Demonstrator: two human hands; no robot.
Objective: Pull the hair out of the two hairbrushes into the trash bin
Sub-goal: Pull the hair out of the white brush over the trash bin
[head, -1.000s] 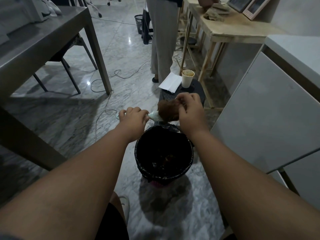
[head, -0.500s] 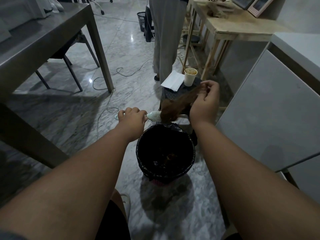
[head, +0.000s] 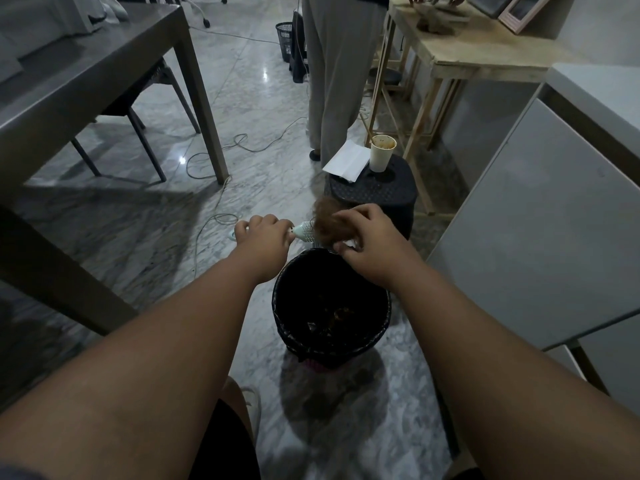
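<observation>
My left hand (head: 265, 235) grips the handle of a pale round hairbrush (head: 305, 232), held level over the far rim of the trash bin (head: 282, 306). A brown clump of hair (head: 327, 221) wraps the brush head. My right hand (head: 367, 233) is curled over that clump, fingers pinching the hair on the brush. The bin is black-lined and holds some dark waste at its bottom. Only one brush is in view.
A black perforated stool (head: 372, 194) behind the bin carries a paper cup (head: 382, 153) and a white paper (head: 347, 161). A person (head: 337, 67) stands beyond it. A grey table (head: 79, 74) is at left, a white cabinet (head: 540, 216) at right, cables (head: 221, 157) on the floor.
My right hand had pulled a strand of hair up and away to the right; now it is back down on the clump at the brush head. My left hand has kept its grip.
</observation>
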